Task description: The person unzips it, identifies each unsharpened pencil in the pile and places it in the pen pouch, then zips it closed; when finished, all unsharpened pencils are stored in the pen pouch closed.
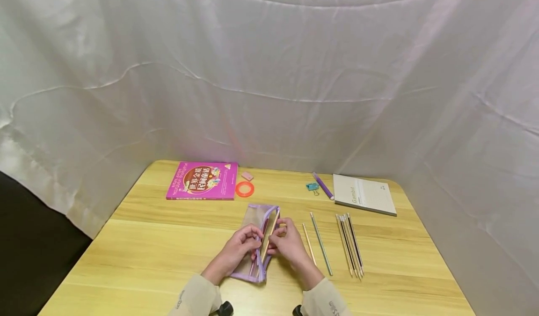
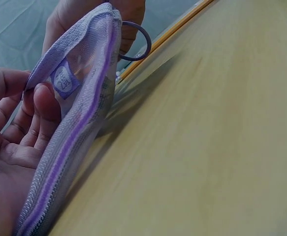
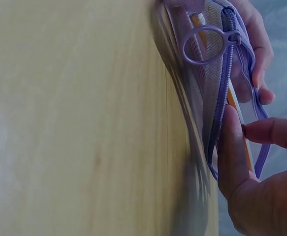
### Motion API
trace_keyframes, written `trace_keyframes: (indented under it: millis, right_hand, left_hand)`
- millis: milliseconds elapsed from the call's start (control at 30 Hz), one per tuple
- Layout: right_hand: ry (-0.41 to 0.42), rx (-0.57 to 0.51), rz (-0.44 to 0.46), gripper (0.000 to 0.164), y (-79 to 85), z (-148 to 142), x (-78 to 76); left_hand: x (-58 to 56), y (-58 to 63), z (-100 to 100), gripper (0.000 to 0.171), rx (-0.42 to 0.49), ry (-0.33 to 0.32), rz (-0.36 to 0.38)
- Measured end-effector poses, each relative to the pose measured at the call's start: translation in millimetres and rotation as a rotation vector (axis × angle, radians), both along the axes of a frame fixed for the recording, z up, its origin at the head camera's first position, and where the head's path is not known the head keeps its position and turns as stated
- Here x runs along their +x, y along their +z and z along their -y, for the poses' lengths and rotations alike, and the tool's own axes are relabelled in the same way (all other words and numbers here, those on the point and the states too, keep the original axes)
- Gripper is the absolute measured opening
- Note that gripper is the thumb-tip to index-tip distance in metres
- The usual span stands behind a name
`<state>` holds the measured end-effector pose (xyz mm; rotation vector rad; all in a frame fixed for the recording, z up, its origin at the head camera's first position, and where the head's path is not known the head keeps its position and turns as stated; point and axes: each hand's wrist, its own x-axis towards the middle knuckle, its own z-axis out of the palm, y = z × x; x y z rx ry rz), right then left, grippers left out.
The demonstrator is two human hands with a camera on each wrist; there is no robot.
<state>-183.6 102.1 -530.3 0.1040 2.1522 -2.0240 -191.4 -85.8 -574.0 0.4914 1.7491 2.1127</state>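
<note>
Two forearms (image 1: 214, 270) in pale sleeves (image 1: 194, 298) reach up from the bottom edge, angling inward. Left hand (image 1: 241, 246) at lower centre, fingers bent, thumb and forefinger pinching! And right hand (image 1: 289, 244), near it, tilts up-left, thumb and forefinger pinching too.

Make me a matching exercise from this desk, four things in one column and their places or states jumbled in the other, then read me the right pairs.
Column one:
1. mesh pouch
2. binder clip
3. orange ring
4. right hand

Column two:
A. lying just right of the pink book
B. pinching a pencil
C. edge pinched by the left hand
D. lying beside the purple pen

Right pairs: 1-C, 2-D, 3-A, 4-B.
</note>
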Motion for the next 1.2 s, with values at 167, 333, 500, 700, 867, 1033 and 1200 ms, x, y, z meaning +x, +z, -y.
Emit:
trace_keyframes:
  millis: [167,333,500,700,867,1033,1200]
  right_hand:
    - [0.011,0.032,0.003,0.053,-1.3,1,-0.2]
    - [0.039,0.091,-0.008,0.052,-4.0,7,0.2]
    - [0.029,0.106,-0.017,0.051,-6.4,9,0.7]
    - [0.028,0.104,-0.019,0.052,-6.8,10,-0.3]
    - [0.030,0.101,-0.022,0.056,-6.9,12,-0.4]
    - [0.031,0.117,-0.024,0.057,-4.9,13,0.0]
    - [0.027,0.130,-0.019,0.056,-3.2,13,-1.4]
  left_hand:
    - [-0.5,-0.9,-1,0.028,0.006,-0.017,-0.018]
    - [1.2,-2.1,1,0.027,-0.011,-0.031,-0.032]
    - [1.6,-2.3,0,0.027,-0.030,-0.028,-0.026]
    - [1.9,0.5,0,0.028,-0.033,-0.024,-0.021]
    - [1.9,-0.3,1,0.027,-0.028,-0.035,-0.041]
    - [2.0,-0.2,1,0.026,-0.036,-0.033,-0.045]
    - [1.2,0.1,0,0.027,-0.043,-0.019,-0.023]
